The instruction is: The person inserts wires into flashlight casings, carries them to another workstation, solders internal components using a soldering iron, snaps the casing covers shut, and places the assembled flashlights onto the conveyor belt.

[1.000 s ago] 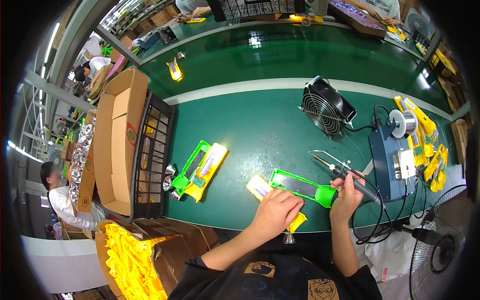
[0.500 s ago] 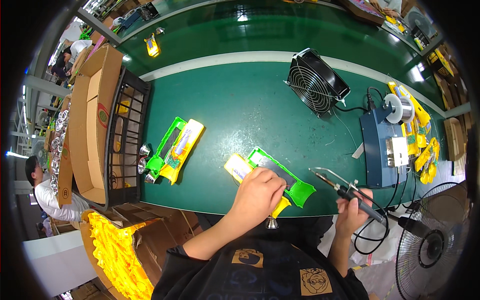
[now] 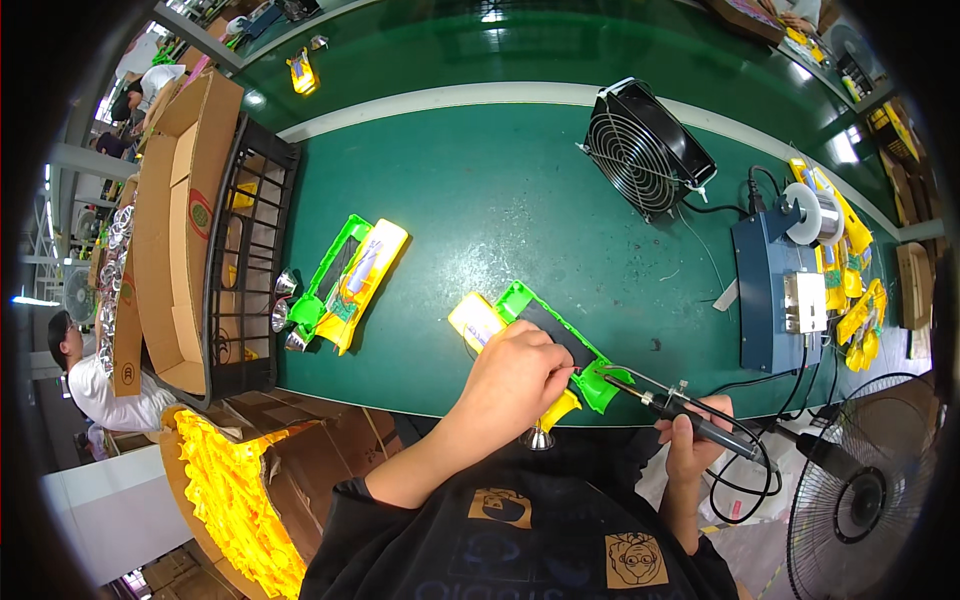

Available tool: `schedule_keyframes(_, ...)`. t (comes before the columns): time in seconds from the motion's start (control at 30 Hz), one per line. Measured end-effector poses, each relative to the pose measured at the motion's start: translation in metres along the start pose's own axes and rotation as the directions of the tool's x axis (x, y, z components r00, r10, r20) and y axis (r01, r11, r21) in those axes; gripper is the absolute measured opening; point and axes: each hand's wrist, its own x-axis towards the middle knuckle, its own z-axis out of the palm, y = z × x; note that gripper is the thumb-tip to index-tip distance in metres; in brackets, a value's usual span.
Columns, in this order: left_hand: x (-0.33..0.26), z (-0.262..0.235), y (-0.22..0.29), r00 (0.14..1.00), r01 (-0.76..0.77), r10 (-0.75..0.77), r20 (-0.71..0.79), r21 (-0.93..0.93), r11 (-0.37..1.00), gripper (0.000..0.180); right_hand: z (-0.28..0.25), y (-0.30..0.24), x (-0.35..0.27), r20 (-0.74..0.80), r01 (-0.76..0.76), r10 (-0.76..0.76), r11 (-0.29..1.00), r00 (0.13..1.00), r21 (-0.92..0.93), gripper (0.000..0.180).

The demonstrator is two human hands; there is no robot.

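My green surface takes up most of the room. A pedestal fan stands off its right corner, and an open cardboard box and black plastic crate wall in the left side. Below those is a carton heaped with yellow plastic parts. Toward the back right I have a black box fan and the blue soldering station, with a wire spool at its top. Close in front of me lie the yellow housing and green frame, side by side; my left hand covers the housing's middle. My right fingers are wrapped round the soldering iron, its cord looping beside them, its tip over the frame's end. My left fingers are pinched together near that tip; I cannot tell what is between them. A chrome reflector sits at the housing's near end.
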Motion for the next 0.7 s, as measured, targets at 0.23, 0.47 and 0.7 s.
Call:
schedule_keyframes(0.23,0.0018,-0.0017,0.0012,0.998,0.034,-0.036,0.046,0.046,0.998,0.004,0.0038,-0.0020,0.0003,0.046,-0.006,0.007,1.000,0.999,-0.019,0.024)
schedule_keyframes(0.47,0.0062,-0.0028,0.0012,0.994,0.031,-0.043,0.105,0.111,0.993,0.005,0.0031,0.0012,0.0018,0.076,0.066,-0.057,0.991,0.995,-0.120,0.018)
schedule_keyframes(0.7,0.0085,-0.0006,0.0011,0.992,0.043,-0.058,0.113,0.127,0.991,0.006,0.0012,0.0035,0.0022,0.112,0.077,-0.055,0.977,0.992,-0.201,0.017)
